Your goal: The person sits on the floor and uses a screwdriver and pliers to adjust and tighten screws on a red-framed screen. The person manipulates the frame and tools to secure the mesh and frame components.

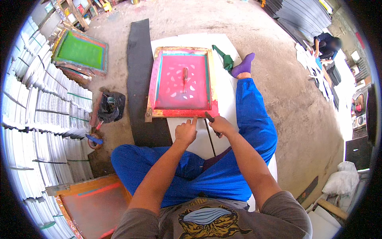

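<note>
A wooden-framed printing screen [214, 85] with pinkish-red mesh and pale curved shapes lies flat before me on white panels. My left hand [185, 131] is at its near edge, one finger stretched out to touch the frame and the others curled; I see nothing held in it. Just to its right, my right hand [222, 125] is closed round a dark hand tool [209, 116], whose tip is by the frame's near right corner. The tool's exact kind is unclear. A screwdriver [185, 75] with a reddish-brown handle rests on the mesh.
A dark strip [138, 87] runs along the left of the white panels [179, 127]. A green-mesh screen [79, 49], a black bag [112, 106] and tall stacks of white sheets [43, 99] stand further left. A green cloth [227, 61] lies by my foot. Another person [327, 46] sits far right.
</note>
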{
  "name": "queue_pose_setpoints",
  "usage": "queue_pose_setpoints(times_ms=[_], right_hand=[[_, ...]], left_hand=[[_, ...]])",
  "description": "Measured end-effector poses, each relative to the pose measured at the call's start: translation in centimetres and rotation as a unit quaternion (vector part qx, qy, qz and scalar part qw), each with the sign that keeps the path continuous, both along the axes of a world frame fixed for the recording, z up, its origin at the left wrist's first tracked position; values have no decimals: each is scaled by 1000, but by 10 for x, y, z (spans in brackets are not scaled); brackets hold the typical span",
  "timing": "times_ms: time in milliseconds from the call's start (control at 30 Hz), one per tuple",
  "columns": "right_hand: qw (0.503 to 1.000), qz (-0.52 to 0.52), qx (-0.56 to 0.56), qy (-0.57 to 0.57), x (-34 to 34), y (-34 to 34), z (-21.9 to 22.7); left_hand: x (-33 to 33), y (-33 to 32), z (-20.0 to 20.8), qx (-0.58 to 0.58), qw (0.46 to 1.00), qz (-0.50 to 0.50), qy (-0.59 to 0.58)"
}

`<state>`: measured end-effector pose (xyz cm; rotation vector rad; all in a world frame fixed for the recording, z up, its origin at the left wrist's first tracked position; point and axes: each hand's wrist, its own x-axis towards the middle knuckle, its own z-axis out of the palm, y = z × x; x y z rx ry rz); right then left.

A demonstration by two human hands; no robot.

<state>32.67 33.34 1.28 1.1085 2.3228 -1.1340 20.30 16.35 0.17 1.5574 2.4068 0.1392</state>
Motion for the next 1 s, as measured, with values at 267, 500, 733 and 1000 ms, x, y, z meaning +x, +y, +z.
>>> queue_pose_setpoints(times_ms=[267, 500, 733, 1000], right_hand=[[997, -14, -14, -68, -13, 8, 10], [985, 55, -35, -161, -39, 16, 43], [971, 131, 31, -198, -50, 5, 49], [981, -95, 168, 3, -1, -32, -32]], left_hand=[[9, 10, -15, -40, 998, 8, -45], [10, 15, -28, -22, 999, 3, -47], [12, 15, -35, -10, 1000, 7, -28], [14, 16, -32, 14, 1000, 5, -23]])
